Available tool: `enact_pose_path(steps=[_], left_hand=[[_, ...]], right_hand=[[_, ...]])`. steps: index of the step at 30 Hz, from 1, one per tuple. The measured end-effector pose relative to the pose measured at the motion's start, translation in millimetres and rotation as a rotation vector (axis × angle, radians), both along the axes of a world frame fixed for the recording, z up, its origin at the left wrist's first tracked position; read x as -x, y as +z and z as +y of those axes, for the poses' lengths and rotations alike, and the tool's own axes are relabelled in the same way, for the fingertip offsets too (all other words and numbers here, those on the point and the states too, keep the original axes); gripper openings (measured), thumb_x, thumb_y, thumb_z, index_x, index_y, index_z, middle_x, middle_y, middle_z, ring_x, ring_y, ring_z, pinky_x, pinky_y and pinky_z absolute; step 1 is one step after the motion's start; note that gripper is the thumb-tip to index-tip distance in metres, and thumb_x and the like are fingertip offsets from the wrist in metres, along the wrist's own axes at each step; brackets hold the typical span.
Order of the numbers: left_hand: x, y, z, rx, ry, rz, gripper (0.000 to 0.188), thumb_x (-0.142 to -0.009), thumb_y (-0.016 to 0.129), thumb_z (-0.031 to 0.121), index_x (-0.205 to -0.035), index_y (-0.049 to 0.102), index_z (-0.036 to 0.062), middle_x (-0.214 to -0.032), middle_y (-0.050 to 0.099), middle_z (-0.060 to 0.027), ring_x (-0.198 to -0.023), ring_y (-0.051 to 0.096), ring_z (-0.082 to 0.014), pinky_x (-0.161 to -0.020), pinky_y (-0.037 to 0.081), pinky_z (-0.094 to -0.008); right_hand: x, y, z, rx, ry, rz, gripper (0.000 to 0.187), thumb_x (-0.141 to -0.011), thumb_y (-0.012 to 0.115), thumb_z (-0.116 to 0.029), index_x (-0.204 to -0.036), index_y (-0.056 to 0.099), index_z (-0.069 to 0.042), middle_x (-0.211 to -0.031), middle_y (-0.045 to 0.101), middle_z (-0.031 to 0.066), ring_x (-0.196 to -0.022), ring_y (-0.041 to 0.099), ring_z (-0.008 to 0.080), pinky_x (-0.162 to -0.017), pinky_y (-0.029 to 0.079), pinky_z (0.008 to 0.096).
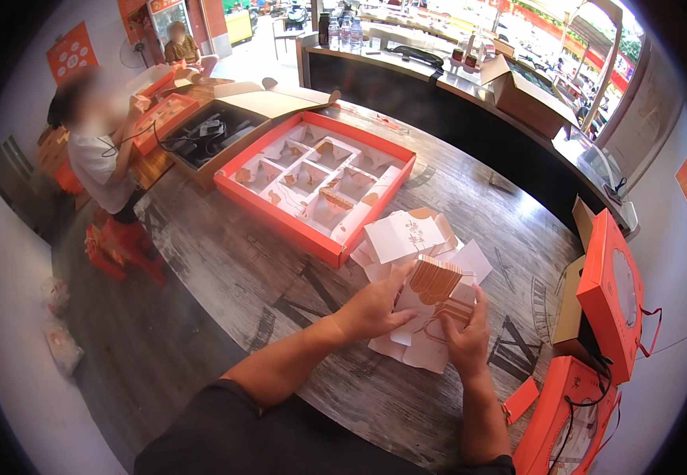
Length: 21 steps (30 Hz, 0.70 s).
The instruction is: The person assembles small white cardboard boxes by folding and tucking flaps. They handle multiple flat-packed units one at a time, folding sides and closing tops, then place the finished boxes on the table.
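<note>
Between my two hands is a small white carton [430, 286] with a brown-gold printed pattern, tilted above a pile of cartons. My left hand [375, 307] closes on its left side, thumb along the near edge. The fingers and thumb of my right hand [468, 336] grip its right edge. Beneath and behind it lie several loose white cartons [401, 237], some flat or partly folded. Beyond them rests a large red-orange box tray [278, 215], its white dividers forming compartments with small printed pieces inside.
An open cardboard box [201, 170] holding dark items and cables stands past the tray. Red gift boxes with clear windows [608, 289] stand at the right edge. A person in a white shirt [102, 162] works at the far left; another sits farther back. A black-fronted counter [407, 91] runs behind.
</note>
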State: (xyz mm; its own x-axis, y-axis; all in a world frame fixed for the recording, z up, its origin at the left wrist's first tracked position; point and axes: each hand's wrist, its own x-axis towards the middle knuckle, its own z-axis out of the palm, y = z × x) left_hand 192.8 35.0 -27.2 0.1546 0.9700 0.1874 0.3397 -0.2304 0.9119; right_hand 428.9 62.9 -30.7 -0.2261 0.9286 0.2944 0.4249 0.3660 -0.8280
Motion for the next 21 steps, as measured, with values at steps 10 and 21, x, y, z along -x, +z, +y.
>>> enact_pose_path(steps=[10, 21], left_hand=[[0, -6, -3, -0.235, 0.120, 0.390, 0.068, -0.081, 0.083, 0.017, -0.142, 0.053, 0.0067, -0.111, 0.060, -0.0139, -0.094, 0.065, -0.0352, -0.080, 0.055, -0.0419], [-6, -29, 4, -0.428, 0.020, 0.650, 0.032, -0.083, 0.077, 0.021, -0.115, 0.074, 0.0175, -0.119, 0.061, -0.0068, -0.119, 0.056, -0.0307, -0.109, 0.039, -0.0549]], right_hand=[[-5, -14, 4, -0.209, -0.014, -0.465, 0.072, -0.082, 0.082, -0.023, -0.144, 0.049, -0.006, -0.121, 0.060, 0.0186, -0.103, 0.067, 0.0394, -0.083, 0.056, 0.0465], [1, -5, 1, -0.201, -0.081, -0.475, 0.052, -0.078, 0.085, -0.024, -0.122, 0.064, -0.009, -0.121, 0.057, 0.0133, -0.106, 0.065, 0.0351, -0.085, 0.055, 0.0452]])
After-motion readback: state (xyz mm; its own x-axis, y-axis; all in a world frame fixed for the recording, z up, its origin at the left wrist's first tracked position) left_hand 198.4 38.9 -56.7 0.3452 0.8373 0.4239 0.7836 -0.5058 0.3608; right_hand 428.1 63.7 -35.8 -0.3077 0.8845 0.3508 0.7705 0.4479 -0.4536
